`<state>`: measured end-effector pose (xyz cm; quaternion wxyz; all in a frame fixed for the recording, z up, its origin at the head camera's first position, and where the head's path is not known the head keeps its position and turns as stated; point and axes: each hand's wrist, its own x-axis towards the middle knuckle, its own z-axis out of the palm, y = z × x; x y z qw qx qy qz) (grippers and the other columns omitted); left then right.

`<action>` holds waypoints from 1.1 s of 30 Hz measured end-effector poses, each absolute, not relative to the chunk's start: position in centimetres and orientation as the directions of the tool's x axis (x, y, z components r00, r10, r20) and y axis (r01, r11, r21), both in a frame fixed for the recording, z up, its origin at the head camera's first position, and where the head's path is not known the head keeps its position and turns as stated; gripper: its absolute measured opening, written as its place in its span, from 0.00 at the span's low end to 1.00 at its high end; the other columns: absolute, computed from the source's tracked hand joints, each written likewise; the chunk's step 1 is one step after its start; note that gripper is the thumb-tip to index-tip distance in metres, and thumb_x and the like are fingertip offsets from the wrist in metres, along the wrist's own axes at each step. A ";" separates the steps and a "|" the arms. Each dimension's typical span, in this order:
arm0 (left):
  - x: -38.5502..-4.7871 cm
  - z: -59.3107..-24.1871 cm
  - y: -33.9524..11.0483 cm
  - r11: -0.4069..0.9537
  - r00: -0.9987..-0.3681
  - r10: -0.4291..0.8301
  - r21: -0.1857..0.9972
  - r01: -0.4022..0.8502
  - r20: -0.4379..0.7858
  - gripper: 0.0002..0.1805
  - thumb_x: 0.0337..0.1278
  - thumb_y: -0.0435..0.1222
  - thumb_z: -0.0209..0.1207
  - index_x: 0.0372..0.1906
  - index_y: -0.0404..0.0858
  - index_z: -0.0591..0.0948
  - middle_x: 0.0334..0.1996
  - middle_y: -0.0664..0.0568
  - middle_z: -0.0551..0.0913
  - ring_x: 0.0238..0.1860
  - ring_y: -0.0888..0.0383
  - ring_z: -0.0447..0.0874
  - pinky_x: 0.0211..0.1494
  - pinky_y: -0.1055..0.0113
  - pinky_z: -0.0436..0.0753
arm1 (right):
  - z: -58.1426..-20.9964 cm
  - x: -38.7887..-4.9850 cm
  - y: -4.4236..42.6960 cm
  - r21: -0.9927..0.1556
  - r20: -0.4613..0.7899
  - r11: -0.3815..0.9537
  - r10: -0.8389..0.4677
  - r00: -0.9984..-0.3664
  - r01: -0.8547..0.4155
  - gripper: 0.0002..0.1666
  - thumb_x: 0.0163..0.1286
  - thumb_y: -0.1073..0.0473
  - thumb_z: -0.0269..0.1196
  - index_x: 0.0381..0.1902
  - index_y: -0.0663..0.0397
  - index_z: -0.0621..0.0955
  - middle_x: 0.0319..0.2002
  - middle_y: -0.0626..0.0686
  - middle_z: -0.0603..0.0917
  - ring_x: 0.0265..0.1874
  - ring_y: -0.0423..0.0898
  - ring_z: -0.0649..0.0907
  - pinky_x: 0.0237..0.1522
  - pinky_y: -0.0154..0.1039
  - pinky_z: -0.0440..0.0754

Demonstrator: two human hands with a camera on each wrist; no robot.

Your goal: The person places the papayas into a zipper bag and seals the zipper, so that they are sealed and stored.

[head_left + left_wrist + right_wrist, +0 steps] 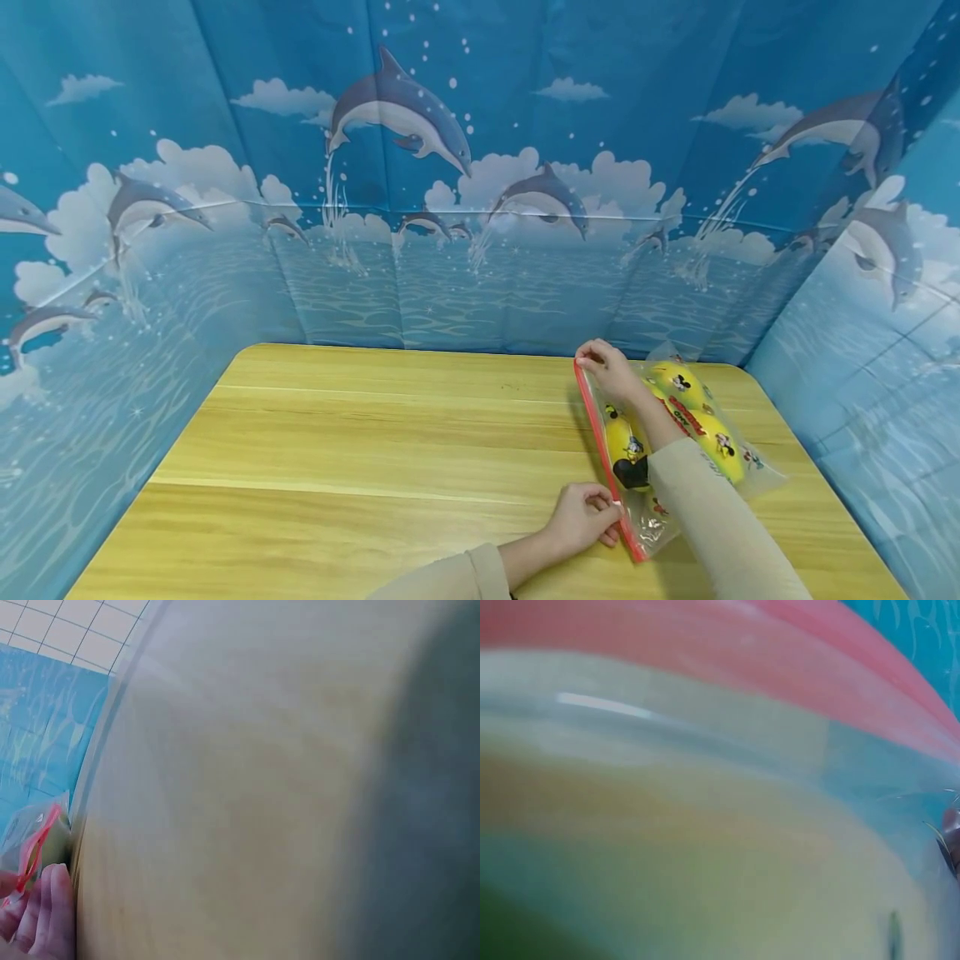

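Observation:
A clear zip bag (757, 467) with a red zip strip (592, 408) and cartoon prints lies on the table's right side. Through its film show several rounded yellow things (675, 383), whose kind I cannot tell. Near the bag's close end, my left hand (585, 518) pinches the red strip between thumb and fingers. My right hand (609, 371) reaches across the bag and grips the strip's far end. In the left wrist view, the left fingers (51, 907) hold the red edge at the lower left. The right wrist view is mostly filled by blurred red strip (705, 645) and film.
The wood-grain table (337, 450) extends left of the bag. A blue curtain (465, 275) printed with dolphins hangs behind it and along both sides. White tiled flooring (67, 630) shows beyond the table edge in the left wrist view.

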<state>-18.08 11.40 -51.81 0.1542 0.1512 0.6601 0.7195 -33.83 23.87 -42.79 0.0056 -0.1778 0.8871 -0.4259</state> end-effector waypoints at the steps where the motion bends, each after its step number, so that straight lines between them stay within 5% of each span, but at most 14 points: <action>1: -18.0 -51.8 11.4 -0.073 -0.904 0.427 0.997 -0.011 0.021 0.02 0.51 0.23 0.56 0.29 0.24 0.77 0.18 0.40 0.80 0.14 0.44 0.79 0.17 0.65 0.81 | -42.7 -33.8 23.8 -0.761 0.136 0.573 -0.317 -0.939 -0.304 0.09 0.70 0.60 0.50 0.39 0.59 0.75 0.38 0.55 0.72 0.37 0.51 0.70 0.41 0.44 0.71; 14: -16.8 -51.5 11.0 -0.011 -0.820 0.572 1.000 0.026 0.028 0.06 0.49 0.22 0.58 0.23 0.21 0.76 0.14 0.33 0.78 0.08 0.70 0.70 0.14 0.69 0.78 | -42.0 -33.9 23.7 -0.745 0.200 0.564 -0.321 -0.926 -0.357 0.10 0.70 0.61 0.49 0.39 0.61 0.75 0.38 0.57 0.72 0.37 0.52 0.71 0.41 0.46 0.71; 28: -16.8 -51.5 10.6 0.057 -0.775 0.632 0.997 0.045 -0.001 0.08 0.50 0.25 0.60 0.23 0.22 0.78 0.13 0.35 0.78 0.07 0.67 0.71 0.14 0.67 0.79 | -42.3 -34.0 23.7 -0.742 0.188 0.574 -0.317 -0.930 -0.346 0.10 0.70 0.60 0.49 0.39 0.62 0.75 0.36 0.57 0.72 0.35 0.50 0.70 0.39 0.44 0.71; 33: -17.2 -51.4 10.1 0.092 -0.813 0.581 0.995 0.025 -0.033 0.08 0.49 0.28 0.63 0.25 0.28 0.75 0.14 0.45 0.79 0.09 0.67 0.73 0.14 0.70 0.78 | -42.1 -34.1 24.0 -0.733 0.197 0.573 -0.338 -0.920 -0.367 0.10 0.70 0.61 0.50 0.39 0.63 0.75 0.36 0.58 0.73 0.33 0.50 0.70 0.35 0.42 0.71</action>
